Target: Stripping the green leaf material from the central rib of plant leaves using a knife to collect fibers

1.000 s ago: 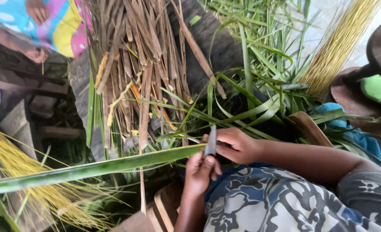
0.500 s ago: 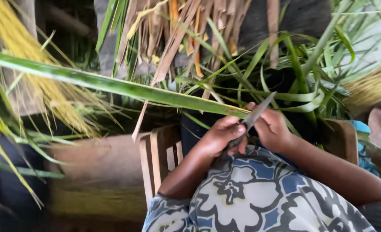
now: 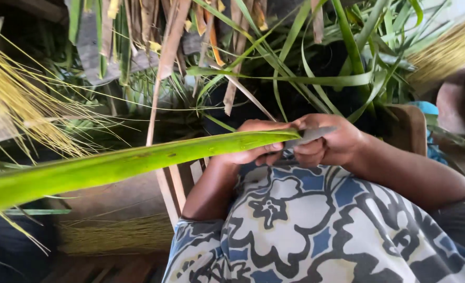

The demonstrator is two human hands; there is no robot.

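The left hand (image 3: 253, 144) is closed around the base end of a long green palm leaflet (image 3: 112, 167), fingers curled under it and thumb side on top, just above the person's lap. The leaflet runs from the hands out toward nine o'clock, widening and blurring as it nears the left edge of the view.

The right hand (image 3: 329, 141) sits just at three o'clock of the left, touching it, and is clenched on a knife (image 3: 308, 136); the grey blade lies flat and points toward nine o'clock, its tip resting against the leaflet's end between the two hands. The handle is hidden inside the fist.

Below the hands, at six o'clock, lies the blue, white and dark patterned cloth (image 3: 306, 225) over the person's lap. At twelve o'clock a tangle of loose green leaf strips (image 3: 316, 78) spreads out, with dry brown leaf pieces (image 3: 164, 31) hanging beside them toward eleven o'clock. A bundle of thin yellow leaf ribs (image 3: 17, 110) fans out at ten o'clock, another (image 3: 447, 50) shows at two o'clock, and a further bundle (image 3: 117, 236) lies at seven o'clock beside a wooden seat edge (image 3: 172, 191).
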